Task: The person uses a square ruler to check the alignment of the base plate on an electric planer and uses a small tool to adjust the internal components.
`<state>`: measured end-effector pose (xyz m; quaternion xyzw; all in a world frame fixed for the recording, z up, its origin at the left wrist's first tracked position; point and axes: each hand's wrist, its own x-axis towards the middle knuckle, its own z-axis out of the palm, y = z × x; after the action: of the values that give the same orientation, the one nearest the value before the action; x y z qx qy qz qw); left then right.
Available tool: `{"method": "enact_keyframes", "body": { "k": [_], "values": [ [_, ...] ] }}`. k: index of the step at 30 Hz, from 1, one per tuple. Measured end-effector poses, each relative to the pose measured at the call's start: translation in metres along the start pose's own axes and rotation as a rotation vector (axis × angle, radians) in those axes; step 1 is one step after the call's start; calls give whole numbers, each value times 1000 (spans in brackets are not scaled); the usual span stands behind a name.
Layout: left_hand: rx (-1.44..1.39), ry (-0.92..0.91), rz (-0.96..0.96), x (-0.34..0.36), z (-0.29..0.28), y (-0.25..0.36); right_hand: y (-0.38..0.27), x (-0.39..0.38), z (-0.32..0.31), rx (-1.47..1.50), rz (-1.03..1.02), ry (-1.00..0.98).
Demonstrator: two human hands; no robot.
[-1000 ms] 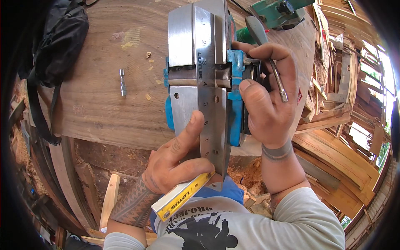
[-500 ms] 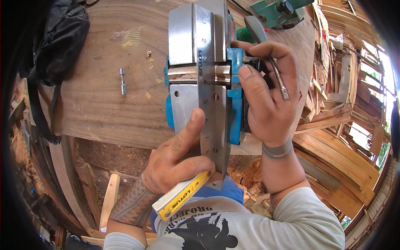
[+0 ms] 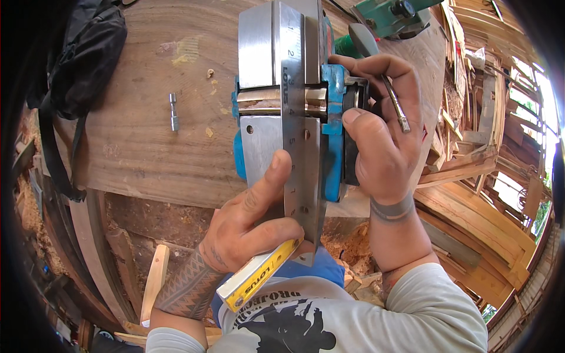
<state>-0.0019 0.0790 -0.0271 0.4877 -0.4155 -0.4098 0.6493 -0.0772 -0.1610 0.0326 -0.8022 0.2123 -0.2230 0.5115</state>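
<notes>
An electric planer (image 3: pixel 259 144) with a blue body lies sole up on the wooden table, its cutter drum (image 3: pixel 259 101) showing between two metal plates. Across the sole stands the steel blade of a try square (image 3: pixel 292 153), on edge and crossing the drum gap. My left hand (image 3: pixel 250 220) is closed on the square near its yellow-marked stock (image 3: pixel 262 275), index finger against the blade. My right hand (image 3: pixel 382 135) is at the planer's right side, thumb on the black part (image 3: pixel 353 97). Its curled fingers hold a steel-shafted tool (image 3: pixel 395 105) with a dark grey handle; its exact kind is unclear.
A small socket bit (image 3: pixel 173 112) lies on the table (image 3: pixel 147 159), left of the planer. A black bag (image 3: pixel 85 65) hangs at the left edge. A green power tool (image 3: pixel 394 20) sits at the far right. Stacked boards (image 3: pixel 471 229) and wood scraps fill the right.
My right thumb has slid from the planer's blue edge onto the black part beside it. The square's blade has shifted slightly right. My left hand keeps its hold.
</notes>
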Motion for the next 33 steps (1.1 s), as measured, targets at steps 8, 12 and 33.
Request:
{"method": "enact_keyframes", "body": {
  "k": [8, 12, 33],
  "values": [
    [-17, 16, -20, 2, 2, 4, 2, 2, 8, 110, 10, 130],
    [-32, 31, -41, 3, 4, 5, 4, 3, 8, 22, -68, 123],
    [-303, 62, -240, -5, 7, 3, -2, 0, 3, -36, 34, 45]
  ]
}}
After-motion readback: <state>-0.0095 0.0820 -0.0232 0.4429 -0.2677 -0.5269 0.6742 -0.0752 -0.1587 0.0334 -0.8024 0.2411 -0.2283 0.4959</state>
